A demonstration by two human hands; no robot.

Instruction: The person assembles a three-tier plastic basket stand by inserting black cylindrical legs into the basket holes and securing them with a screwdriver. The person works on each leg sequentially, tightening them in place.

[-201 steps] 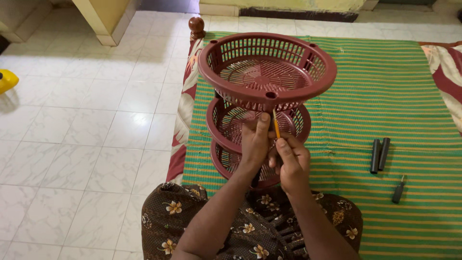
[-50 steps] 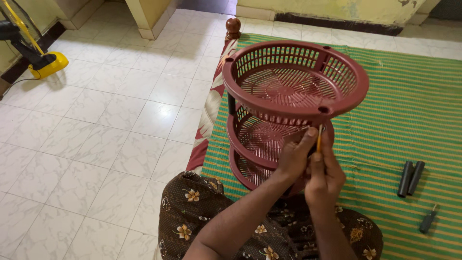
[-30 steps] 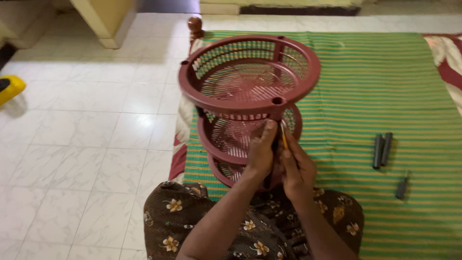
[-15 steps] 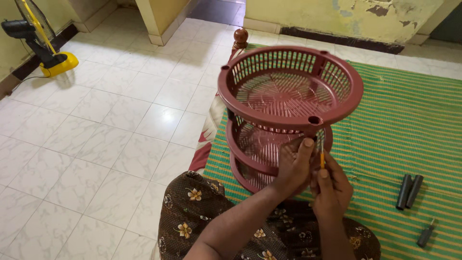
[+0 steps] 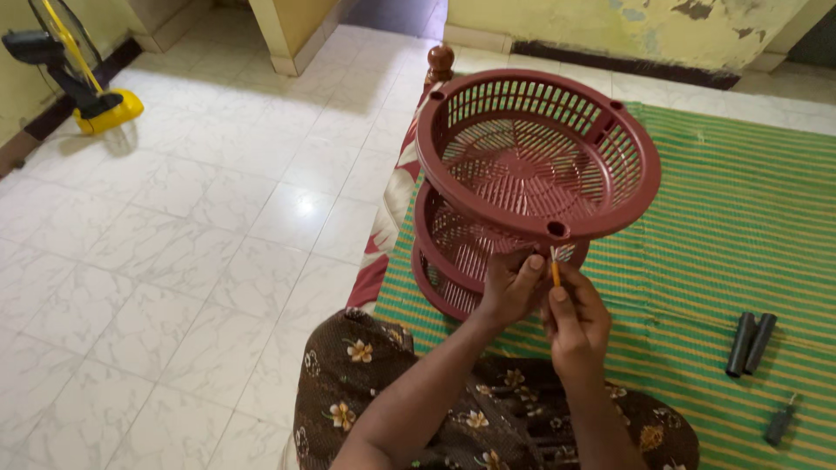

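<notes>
The right hand [image 5: 575, 318] pinches a thin yellow stick [image 5: 555, 271] between thumb and fingertips, holding it upright with its long axis vertical and its top end aimed at the small round hole in the rim of the top basket [image 5: 557, 231]. The left hand [image 5: 512, 287] closes on the stick from the other side, fingers curled narrow, apparently to steady it so the tip stays lined up under the hole. Both hands sit just below the near rim of a dark red three-tier basket rack [image 5: 531, 174], which stands upright on the left part of a green striped mat [image 5: 749, 226]. Near the mat's right edge lie two black tubes [image 5: 751, 343] side by side, and a small screwdriver [image 5: 780, 421] closer to the near corner.
</notes>
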